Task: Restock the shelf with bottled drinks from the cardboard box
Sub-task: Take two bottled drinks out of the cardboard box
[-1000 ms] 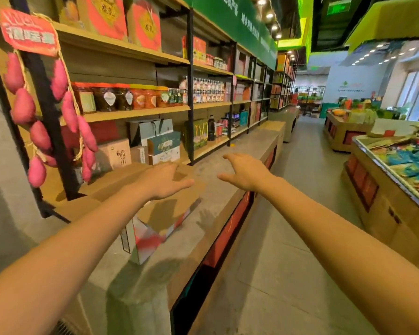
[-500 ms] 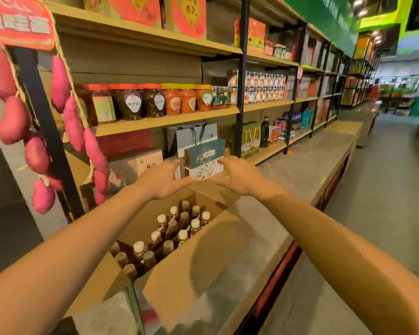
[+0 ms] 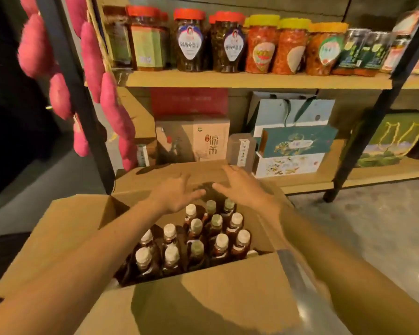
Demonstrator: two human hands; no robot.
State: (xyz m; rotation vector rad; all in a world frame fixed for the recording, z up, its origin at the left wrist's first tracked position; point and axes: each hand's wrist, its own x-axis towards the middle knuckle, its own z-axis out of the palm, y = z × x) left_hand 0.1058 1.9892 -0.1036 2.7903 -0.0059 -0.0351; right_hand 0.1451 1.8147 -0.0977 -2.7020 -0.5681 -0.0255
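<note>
Hovering the left hand (image 3: 177,194) and the right hand (image 3: 242,187) side by side over the far end of the cardboard box (image 3: 203,301), fingers spread and loosely bent, gripping nothing; touching the back flap or not, impossible to tell through the blur. Looking down on bottles (image 3: 221,240) standing upright in tight rows inside the box, white and green caps up, the farthest caps just under both wrists. Leaving open room straight above the caps, with flaps folding outward on all four sides: wide and flat to the left, toward the body in front, under the right forearm, and back toward the lower shelf (image 3: 312,182). Resting the box on a grey counter (image 3: 373,226), bare to the right. Crowding the lower shelf just behind the back flap: a tea box (image 3: 211,139) and gift boxes (image 3: 298,141). Filling the upper shelf (image 3: 252,79) edge to edge with jars (image 3: 189,42). Hemming in the left back corner with a black post (image 3: 82,105) and hanging pink sweet potatoes (image 3: 34,44); standing well apart to the right, a second post (image 3: 373,131).
</note>
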